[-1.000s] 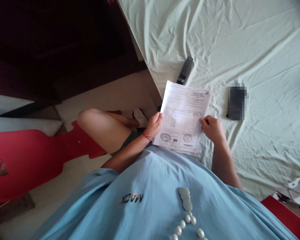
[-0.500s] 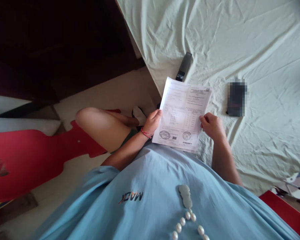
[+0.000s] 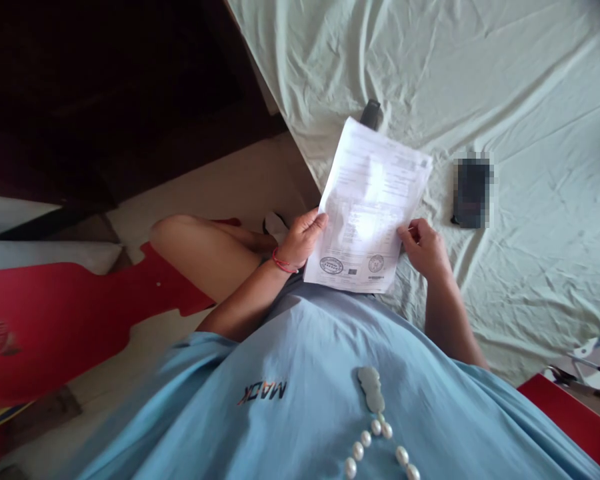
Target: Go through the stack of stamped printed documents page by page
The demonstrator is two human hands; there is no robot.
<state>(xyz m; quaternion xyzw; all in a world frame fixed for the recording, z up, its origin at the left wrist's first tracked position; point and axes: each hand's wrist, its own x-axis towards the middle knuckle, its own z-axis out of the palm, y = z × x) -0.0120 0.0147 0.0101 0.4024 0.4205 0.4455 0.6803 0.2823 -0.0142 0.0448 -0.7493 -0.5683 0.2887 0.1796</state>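
Printed papers (image 3: 365,200) with round and oval stamps near the bottom are held in front of my shirt, tilted so that light glares off their middle. My left hand (image 3: 301,240) grips their left edge, thumb on top and fingers underneath. At the right edge, my right hand (image 3: 426,248) pinches the sheets between thumb and curled fingers. Beyond the top edge, the end of a dark stapler (image 3: 371,114) sticks out; the papers hide the rest of it.
A pale, wrinkled cloth (image 3: 540,267) covers the surface ahead and to the right. A dark, pixelated object (image 3: 473,193) lies on it, right of the papers. On the left is a red chair (image 3: 80,320). A red item (image 3: 570,420) sits at lower right.
The top of the papers has lifted and moved up and right, now covering more of the stapler. Glare has appeared on the sheets. Both hands keep nearly the same places.
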